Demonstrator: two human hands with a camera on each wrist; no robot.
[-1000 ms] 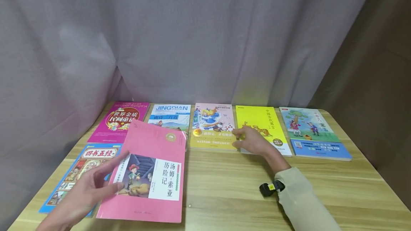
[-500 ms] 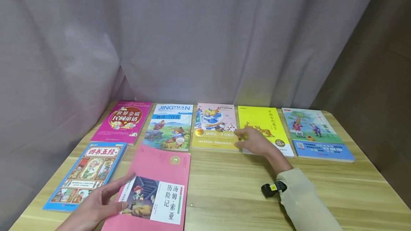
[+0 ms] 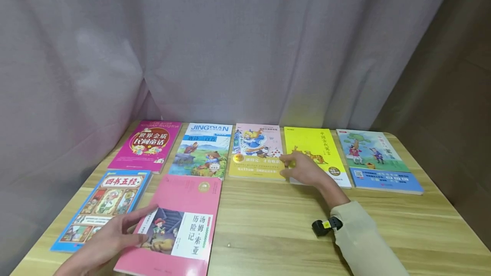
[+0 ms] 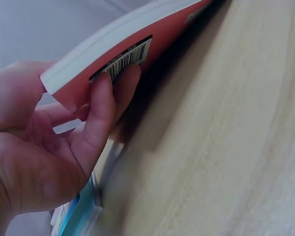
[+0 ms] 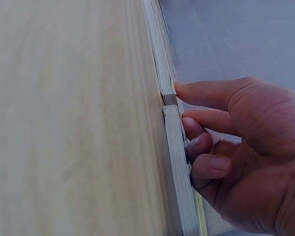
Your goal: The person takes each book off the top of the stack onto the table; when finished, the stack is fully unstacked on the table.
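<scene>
My left hand (image 3: 111, 237) grips the left edge of a pink paperback book (image 3: 192, 186), thumb on the cover. In the left wrist view, fingertips (image 4: 103, 98) press its barcoded back, and the book slants above the wood with a dark wedge of shadow beneath. My right hand (image 3: 304, 168) rests at the adjoining corners of a pink-and-yellow book (image 3: 251, 163) and a yellow book (image 3: 303, 137). In the right wrist view its thumb touches one book's corner, while the index finger touches the other book and the remaining fingers bend loosely.
On the wooden table (image 3: 268, 233), a blue comic-style book (image 3: 111, 199) lies left of the pink book. Along the back lie a magenta book (image 3: 130, 156), a landscape-covered book (image 3: 188, 156) and a blue-green book (image 3: 383, 178). A grey curtain (image 3: 230, 46) hangs behind.
The left hand has drawn the pink book towards me, then shifted it slightly left, uncovering the landscape-covered book. The right hand stays at the same two books.
</scene>
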